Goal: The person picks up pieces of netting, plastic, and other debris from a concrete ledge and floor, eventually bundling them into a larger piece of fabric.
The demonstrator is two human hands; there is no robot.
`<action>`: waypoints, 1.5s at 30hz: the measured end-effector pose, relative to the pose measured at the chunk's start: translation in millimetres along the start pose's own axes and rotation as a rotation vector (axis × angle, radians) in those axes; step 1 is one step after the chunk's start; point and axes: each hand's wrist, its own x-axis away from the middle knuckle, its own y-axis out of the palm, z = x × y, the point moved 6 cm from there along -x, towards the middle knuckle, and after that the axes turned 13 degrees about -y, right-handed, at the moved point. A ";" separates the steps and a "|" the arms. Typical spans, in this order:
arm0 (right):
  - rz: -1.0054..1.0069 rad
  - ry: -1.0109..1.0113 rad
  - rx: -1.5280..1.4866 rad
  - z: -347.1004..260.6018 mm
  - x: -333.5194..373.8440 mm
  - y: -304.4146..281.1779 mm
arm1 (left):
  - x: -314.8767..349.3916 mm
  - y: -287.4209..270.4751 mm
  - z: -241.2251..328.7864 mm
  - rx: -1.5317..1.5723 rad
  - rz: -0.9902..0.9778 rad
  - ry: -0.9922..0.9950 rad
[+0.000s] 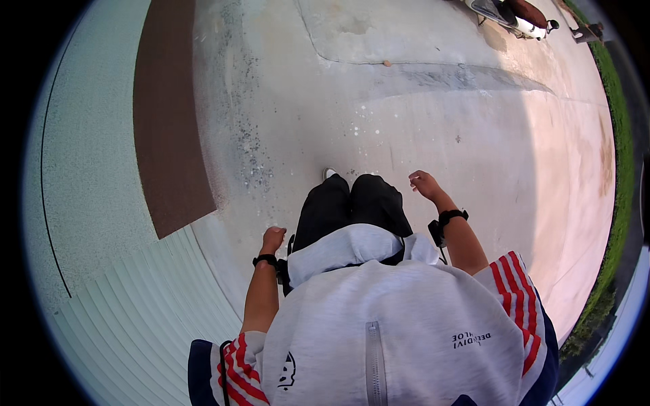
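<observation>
My left hand (273,239) hangs beside my left thigh, its fingers curled in and nothing seen in it. My right hand (424,184) is held out ahead of my right hip. Its fingers are loosely bent, with fingertips a little apart and nothing between them. A black strap (265,259) with a small dark device sits on my left wrist, and a similar black strap (453,216) is on the right one. Neither hand touches anything. Below me are my black trousers (349,203) and one light shoe (330,172) on the concrete ground (440,135).
To my left rises a pale wall (95,142) with a brown band (169,122) and a ribbed white shutter (142,318). A parked scooter (518,15) stands far right. Beyond it, another person (574,27) is partly visible near a grass strip (619,122). A small brown object (386,63) lies ahead.
</observation>
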 end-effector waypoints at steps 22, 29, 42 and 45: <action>-0.046 0.052 0.099 -403.1 -690.8 -113.5 | -189.6 -339.2 291.6 0.189 0.002 -0.433; -0.162 0.042 0.274 -535.1 -962.9 -15.2 | -327.0 -500.5 340.5 0.417 -0.120 -0.598; -0.330 0.294 0.138 -817.1 -1154.0 235.9 | -749.7 -1175.9 666.2 0.287 0.182 0.054; -0.207 0.359 0.137 -831.4 -1220.7 231.8 | -801.7 -1274.5 794.6 0.165 0.109 0.079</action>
